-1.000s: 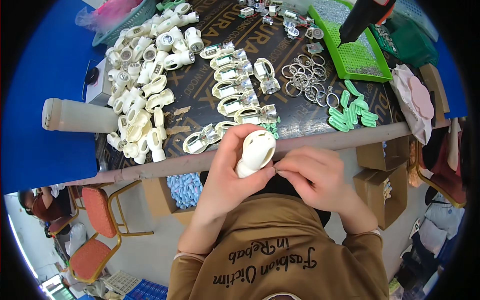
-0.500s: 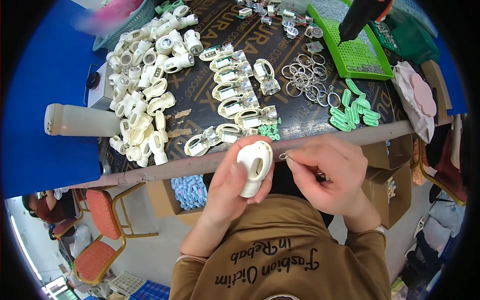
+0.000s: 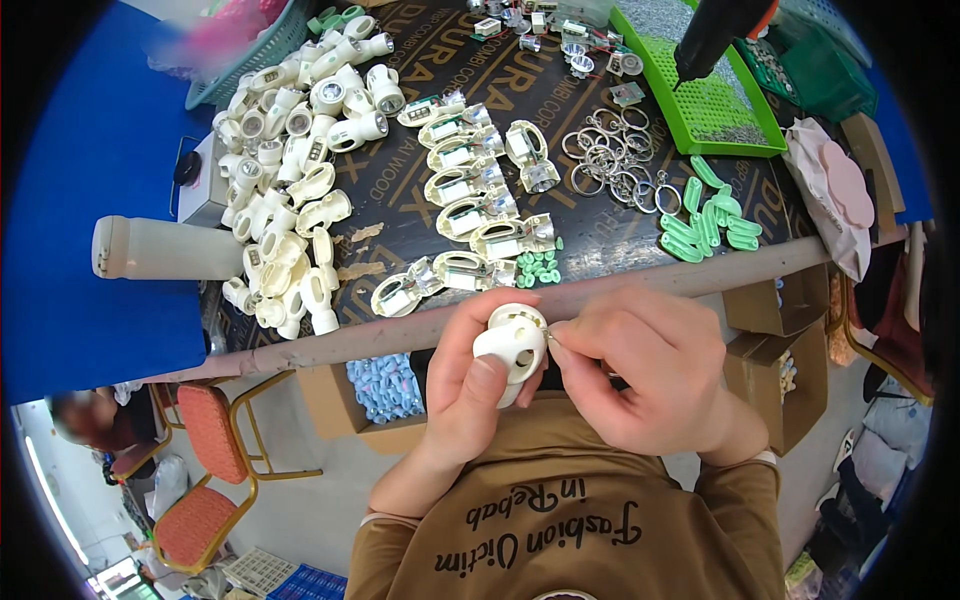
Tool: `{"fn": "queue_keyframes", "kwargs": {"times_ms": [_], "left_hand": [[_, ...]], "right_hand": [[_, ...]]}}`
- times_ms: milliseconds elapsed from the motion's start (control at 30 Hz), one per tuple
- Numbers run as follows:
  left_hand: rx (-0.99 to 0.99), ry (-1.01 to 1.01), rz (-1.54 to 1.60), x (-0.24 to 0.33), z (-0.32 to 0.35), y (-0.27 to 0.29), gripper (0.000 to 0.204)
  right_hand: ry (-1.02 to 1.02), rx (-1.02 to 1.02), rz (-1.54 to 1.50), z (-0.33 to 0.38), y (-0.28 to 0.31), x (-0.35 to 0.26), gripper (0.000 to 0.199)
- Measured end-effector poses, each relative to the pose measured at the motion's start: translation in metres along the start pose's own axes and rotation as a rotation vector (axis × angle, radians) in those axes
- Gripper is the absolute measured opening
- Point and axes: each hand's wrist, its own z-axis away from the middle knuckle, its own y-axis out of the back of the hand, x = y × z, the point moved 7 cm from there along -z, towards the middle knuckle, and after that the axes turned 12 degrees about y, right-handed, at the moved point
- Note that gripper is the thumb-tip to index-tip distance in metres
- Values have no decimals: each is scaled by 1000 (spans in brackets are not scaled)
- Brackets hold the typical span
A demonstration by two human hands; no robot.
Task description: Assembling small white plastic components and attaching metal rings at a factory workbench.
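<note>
My left hand (image 3: 465, 385) is closed around a small white flashlight casing (image 3: 514, 345) with an oval handle opening, held just off the table's front edge. Between the thumb and fingertips of my right hand (image 3: 650, 370) is a small metal link (image 3: 549, 335). It touches or nearly touches the casing's right upper side; anything else in that palm is hidden. Beyond my hands, a column of open flashlight halves (image 3: 468, 185) lies with circuit boards and silvery reflectors inside. Small green buttons (image 3: 538, 268) sit at its near end. Metal key rings (image 3: 605, 155) are heaped farther right.
White flashlights (image 3: 290, 150) are piled at the left beside a white bottle (image 3: 165, 248). Green plastic strips (image 3: 710, 220) lie right, near a bright green tray (image 3: 700, 100) of small metal parts. A dark power screwdriver (image 3: 705, 45) hangs over that tray. Below stands a box of blue pieces (image 3: 385, 388).
My right hand has brought the metal link leftward to the casing's side. My left hand has tilted the casing, so its top end now shows more.
</note>
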Motion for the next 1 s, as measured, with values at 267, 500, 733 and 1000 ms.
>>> {"fn": "queue_keyframes", "kwargs": {"times_ms": [267, 500, 733, 1000], "left_hand": [[-7, 26, 43, -1, 2, -2, 54], [57, 10, 52, -2, 1, 0, 50], [100, -2, 121, -6, 3, 5, 48], [88, 71, 202, -12, -2, 4, 50]], "right_hand": [[14, 32, 103, 0, -1, -4, 14], [57, 41, 147, 2, -3, -7, 21], [48, 49, 115, 7, -5, -4, 24], [-4, 81, 0, 15, -9, 7, 22]]}}
